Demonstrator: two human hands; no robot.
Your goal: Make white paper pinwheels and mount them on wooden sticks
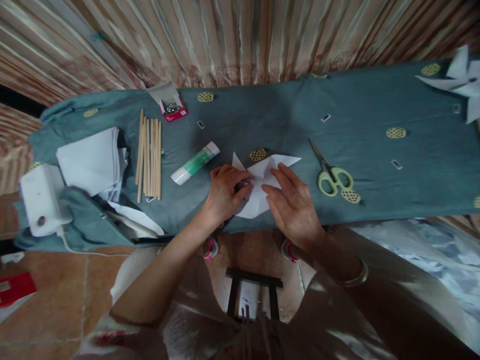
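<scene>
A white paper pinwheel (258,202) lies on the green cloth near its front edge, its points folded in toward the middle. My left hand (227,192) has thumb and forefinger closed on the paper at the pinwheel's left side. My right hand (294,202) rests on the right side with fingers stretched out, their tips touching the paper. A glue stick (195,163) with a green label lies to the left of my hands. Scissors (330,172) with light green handles lie to the right, blades pointing away from me.
Wooden sticks (150,157) lie left, near a small red box (173,111) of metal pins. Beyond them are stacked white papers (90,157) and a white device (44,200) with a cable. Another paper pinwheel (459,85) lies far right. A pleated curtain (240,40) hangs behind.
</scene>
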